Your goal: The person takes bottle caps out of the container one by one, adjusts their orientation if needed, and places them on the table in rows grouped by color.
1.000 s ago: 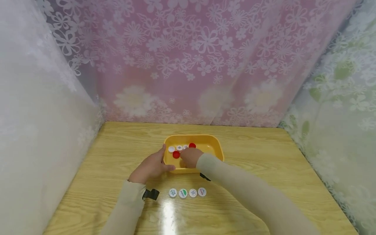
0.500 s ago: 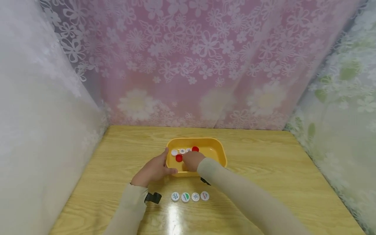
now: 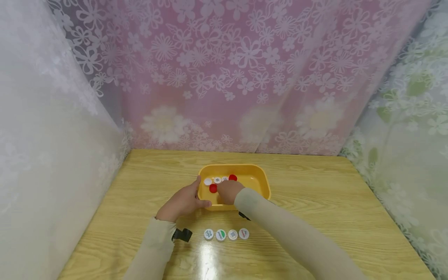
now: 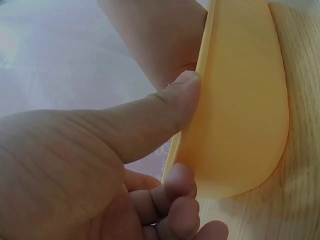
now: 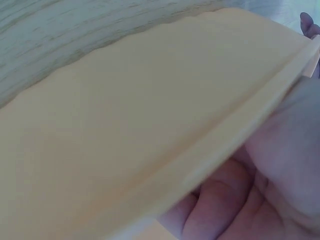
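Note:
A yellow tray [image 3: 252, 206] holds several white and red caps, among them a white cap [image 3: 208, 182] and a red cap [image 3: 213, 188]. My left hand [image 3: 182, 202] grips the tray's left end, its thumb on the near rim; in the left wrist view the hand [image 4: 115, 150] is beside the tray wall [image 4: 240, 110]. Inside the tray, my right hand [image 3: 230, 192] reaches down among the caps. The right wrist view shows that hand [image 5: 250, 185] with bent fingers behind the tray wall [image 5: 125, 115]; its fingertips, and anything in them, are hidden.
On the wooden table [image 3: 308, 190], several caps stand in a row in front of the tray, including a green-and-white cap [image 3: 221, 235]. A pink floral curtain [image 3: 224, 77] hangs behind the table, with pale curtains at both sides.
The head view has shifted slightly, so the tray and caps appear lower and farther right. Both hands keep nearly the same places at the tray.

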Demonstrator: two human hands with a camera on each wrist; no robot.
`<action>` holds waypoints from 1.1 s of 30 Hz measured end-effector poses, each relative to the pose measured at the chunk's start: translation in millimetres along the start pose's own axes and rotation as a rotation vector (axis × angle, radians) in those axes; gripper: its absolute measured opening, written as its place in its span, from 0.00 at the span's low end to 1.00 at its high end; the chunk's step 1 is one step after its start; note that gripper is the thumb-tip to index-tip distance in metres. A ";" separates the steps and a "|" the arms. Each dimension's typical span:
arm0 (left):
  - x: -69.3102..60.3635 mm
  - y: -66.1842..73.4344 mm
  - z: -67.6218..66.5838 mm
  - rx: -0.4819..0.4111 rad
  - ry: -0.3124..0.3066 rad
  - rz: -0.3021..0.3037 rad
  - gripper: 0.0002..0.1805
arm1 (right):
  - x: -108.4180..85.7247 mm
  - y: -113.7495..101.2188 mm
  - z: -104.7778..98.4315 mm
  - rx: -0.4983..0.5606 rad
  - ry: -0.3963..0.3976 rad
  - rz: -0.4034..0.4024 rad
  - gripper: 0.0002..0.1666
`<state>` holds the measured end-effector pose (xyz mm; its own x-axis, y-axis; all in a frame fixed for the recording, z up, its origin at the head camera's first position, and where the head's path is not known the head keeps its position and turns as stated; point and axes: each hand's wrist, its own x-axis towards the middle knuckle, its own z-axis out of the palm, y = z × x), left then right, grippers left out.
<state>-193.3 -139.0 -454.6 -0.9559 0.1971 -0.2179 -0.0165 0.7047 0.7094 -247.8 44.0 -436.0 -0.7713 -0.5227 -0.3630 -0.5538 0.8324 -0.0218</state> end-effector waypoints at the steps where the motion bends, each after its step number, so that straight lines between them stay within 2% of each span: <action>1: 0.0 0.0 0.3 0.000 -0.001 -0.002 0.60 | 1.1 0.8 1.5 -0.001 -0.003 -0.004 0.08; 14: -1.1 0.3 1.9 -0.004 -0.025 -0.005 0.60 | 1.1 5.4 5.8 -0.002 -0.003 -0.018 0.08; 16: -1.4 0.0 2.1 -0.001 -0.029 -0.005 0.60 | 1.1 8.2 4.4 0.013 0.024 -0.025 0.07; 19: -1.1 -0.9 2.2 0.004 -0.030 0.001 0.59 | -6.0 14.1 -6.0 0.093 0.077 -0.033 0.11; 23: -0.7 -0.6 0.9 -0.004 -0.026 0.004 0.60 | -38.1 20.0 -26.5 0.192 0.163 -0.099 0.10; 26: -0.9 0.8 -0.3 -0.014 -0.016 -0.007 0.60 | -73.2 22.2 -29.3 0.190 0.260 -0.185 0.08; 29: -1.2 2.5 -1.0 -0.015 -0.013 -0.024 0.60 | -106.8 26.9 -15.8 0.194 0.343 -0.247 0.11; 33: -2.1 4.2 -1.2 -0.015 -0.021 -0.022 0.60 | -140.6 40.2 16.3 0.260 0.324 -0.262 0.17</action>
<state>-191.7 -137.3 -450.3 -0.9488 0.1963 -0.2475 -0.0419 0.6984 0.7145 -156.4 153.9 -401.0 -0.6970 -0.7171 -0.0065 -0.6777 0.6616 -0.3209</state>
